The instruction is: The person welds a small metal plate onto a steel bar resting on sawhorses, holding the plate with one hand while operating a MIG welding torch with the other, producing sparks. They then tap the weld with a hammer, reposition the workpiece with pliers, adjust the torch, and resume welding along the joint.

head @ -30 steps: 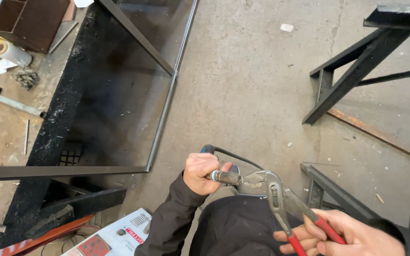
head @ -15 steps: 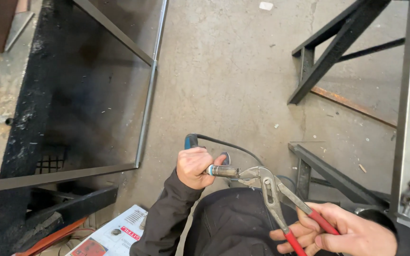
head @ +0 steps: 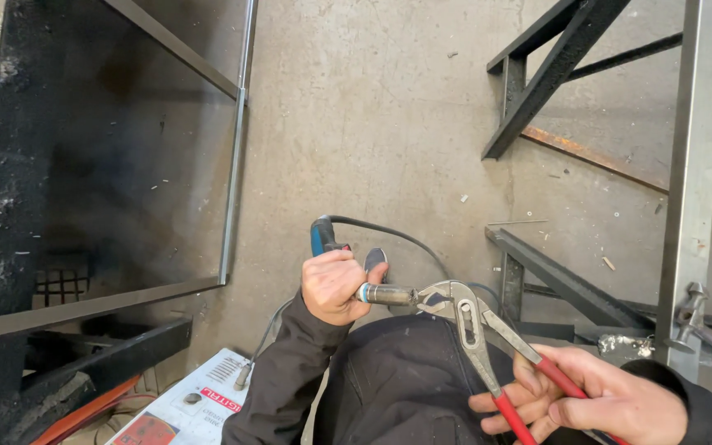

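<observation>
— What does the workshop scene show?
— A worker's left hand (head: 335,284) grips a welding torch (head: 323,239) above the concrete floor (head: 389,124), its nozzle (head: 389,293) pointing right.

— And the other hand?
— The right hand (head: 587,400) is closed round the red handles of slip-joint pliers (head: 475,330), whose jaws sit at the nozzle tip.

— How far along?
— The nozzle appears to be still on the torch; whether it has loosened cannot be told. A welding machine (head: 191,408) stands below, steel frames (head: 232,165) on either side.

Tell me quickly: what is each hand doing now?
Left hand: closed around the welding torch.
Right hand: closed on the red handles of the pliers, whose jaws sit at the torch's nozzle.
</observation>
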